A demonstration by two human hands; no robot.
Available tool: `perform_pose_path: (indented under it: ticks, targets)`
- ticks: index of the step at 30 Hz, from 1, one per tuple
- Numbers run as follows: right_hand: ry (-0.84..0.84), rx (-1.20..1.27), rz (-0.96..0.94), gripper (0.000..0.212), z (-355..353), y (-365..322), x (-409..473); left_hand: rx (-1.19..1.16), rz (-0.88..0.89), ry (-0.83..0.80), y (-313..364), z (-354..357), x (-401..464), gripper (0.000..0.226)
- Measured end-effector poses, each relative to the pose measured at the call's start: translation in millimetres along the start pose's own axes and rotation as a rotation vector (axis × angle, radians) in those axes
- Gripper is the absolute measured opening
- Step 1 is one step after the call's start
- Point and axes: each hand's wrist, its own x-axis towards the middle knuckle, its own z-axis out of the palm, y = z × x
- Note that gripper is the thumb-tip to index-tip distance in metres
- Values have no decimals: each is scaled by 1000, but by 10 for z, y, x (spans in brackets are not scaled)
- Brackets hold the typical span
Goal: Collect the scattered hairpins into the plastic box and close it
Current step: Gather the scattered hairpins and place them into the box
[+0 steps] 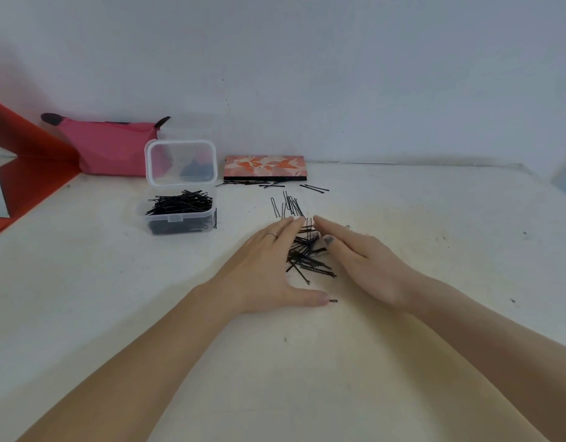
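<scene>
From the head view, our left hand and right hand lie flat on the white table, fingers straight and spread, palms facing each other with a loose heap of thin black metal hairpins between them — neither hand pinches anything. The clear plastic box, lid up and already partly filled with pins, stands to the far left of the heap, so our left hand is nearer it. More stray pins lie farther off, some beside a flat orange-patterned case.
</scene>
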Motion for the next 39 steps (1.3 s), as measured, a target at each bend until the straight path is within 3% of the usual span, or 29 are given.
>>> perform_pose_path:
  ticks: [3, 6, 11, 15, 18, 24, 28, 33, 39]
  targets:
    - [88, 164, 0, 45, -35, -32, 49, -68, -25, 65, -13, 13, -12, 119]
    - [124, -31, 43, 48, -97, 8, 197, -106, -43, 111, 10, 7, -50, 107]
    - [7, -289, 6, 50, 105, -67, 252, -209, -86, 171, -68, -9, -52, 96]
    - [96, -47, -32, 43, 171, -169, 166, -241, -91, 195, -80, -20, -57, 92]
    - [168, 18, 23, 44, 30, -112, 400, -116, -68, 207, -76, -59, -54, 97]
    - [-9, -182, 167, 49, -186, -15, 1050, -7, -124, 182, -148, -117, -23, 117]
    - [-44, -259, 78, 50, -4, -54, 1148, -29, -165, 169, -158, -123, -3, 124]
    - [-120, -126, -54, 44, 131, -112, 839, 34, -158, 153, -185, -142, 24, 126]
    - [-252, 73, -55, 38, 65, -120, 390, 57, -108, 129, -209, -146, 16, 122]
